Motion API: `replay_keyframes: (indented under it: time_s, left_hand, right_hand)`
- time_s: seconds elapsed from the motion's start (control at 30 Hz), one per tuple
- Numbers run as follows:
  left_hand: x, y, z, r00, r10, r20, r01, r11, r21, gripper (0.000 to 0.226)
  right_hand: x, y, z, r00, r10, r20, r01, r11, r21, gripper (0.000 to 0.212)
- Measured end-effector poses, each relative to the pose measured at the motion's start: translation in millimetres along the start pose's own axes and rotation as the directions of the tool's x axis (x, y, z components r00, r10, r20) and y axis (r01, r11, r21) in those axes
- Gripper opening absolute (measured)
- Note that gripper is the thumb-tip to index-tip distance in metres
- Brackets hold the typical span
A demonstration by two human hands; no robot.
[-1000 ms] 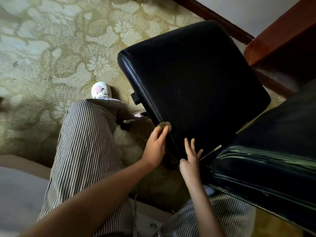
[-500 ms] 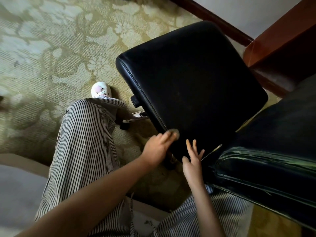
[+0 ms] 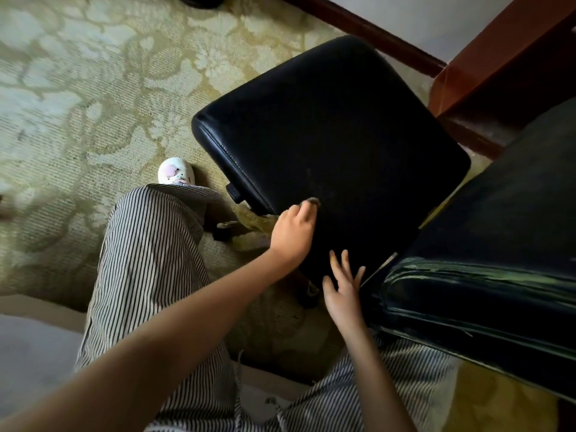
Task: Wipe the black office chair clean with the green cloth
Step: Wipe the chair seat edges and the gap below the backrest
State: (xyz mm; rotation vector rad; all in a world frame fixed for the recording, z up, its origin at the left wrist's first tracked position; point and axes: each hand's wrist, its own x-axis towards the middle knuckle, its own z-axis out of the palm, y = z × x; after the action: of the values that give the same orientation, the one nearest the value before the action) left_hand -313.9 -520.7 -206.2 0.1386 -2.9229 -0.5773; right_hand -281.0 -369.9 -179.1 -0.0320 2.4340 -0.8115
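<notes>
Biggest: chair [image 3: 336,145], padded black seat, slick leather-look. It probably swivels or rolls under a push, so brace it at the seat's near corner. The right hand [image 3: 343,294] is already there, fingers spread flat, holding nothing. At the seat's stitched side edge the left hand [image 3: 293,232] has its fingers curled round the cloth [image 3: 313,201]; only a scrap shows. The cloth looks soft and light: keep it bunched and press down.

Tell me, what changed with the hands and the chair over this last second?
The left hand, keeping its grip on the cloth, slid from the seat's stitched side edge inward onto the top. The right hand stayed open, fingers spread at the seat's near corner. Nothing was let go.
</notes>
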Motion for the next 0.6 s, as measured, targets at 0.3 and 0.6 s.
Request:
replay_keyframes:
  time_s: [0.3, 0.6]
  left_hand:
    - [-4, 20, -13, 0.929, 0.286, 0.236, -0.213, 0.932, -0.294, 0.041]
    - [76, -26, -16, 0.927, -0.375, -0.027, 0.37, 0.923, -0.101, 0.039]
  right_hand:
    - [7, 6, -25, 0.981, -0.029, -0.194, -0.013, 0.977, -0.211, 0.038]
    - [31, 15, -38, 0.999, -0.006, -0.036, -0.01, 0.9, -0.437, 0.109]
